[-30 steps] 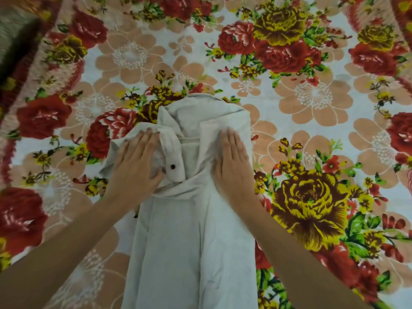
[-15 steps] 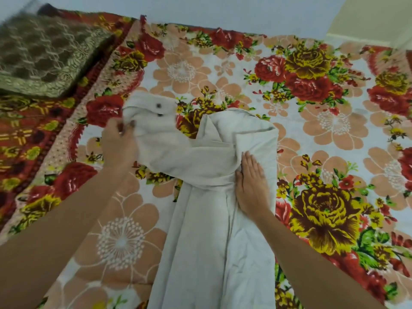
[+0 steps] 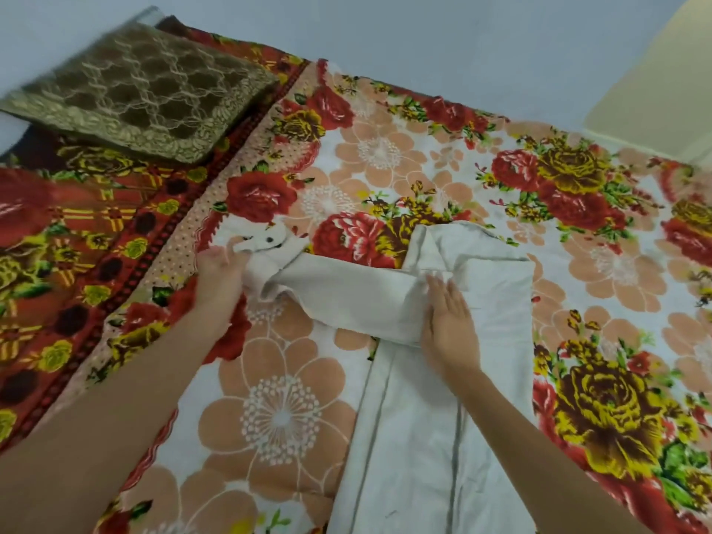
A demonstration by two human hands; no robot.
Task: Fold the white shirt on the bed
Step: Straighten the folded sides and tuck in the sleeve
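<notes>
Two bare hands work on a white shirt (image 3: 497, 302) that lies on a flowered bedsheet (image 3: 277, 410). The shirt's body is folded into a long narrow strip running from near the person up toward the middle of the bed. One sleeve (image 3: 346, 291) is stretched straight out to the left across the sheet, roughly at a right angle to the body. The left hand (image 3: 219, 271) grips the far end of this sleeve just beside the cuff (image 3: 266, 242), fingers curled round the bunched cloth; a dark button (image 3: 269, 238) shows on the cuff. The right hand (image 3: 449, 329) lies flat where the sleeve meets the body, fingers straight and close together, pressing the cloth down. A brown lace-patterned cushion (image 3: 142, 106) rests at the far left corner, well apart from the shirt.
</notes>
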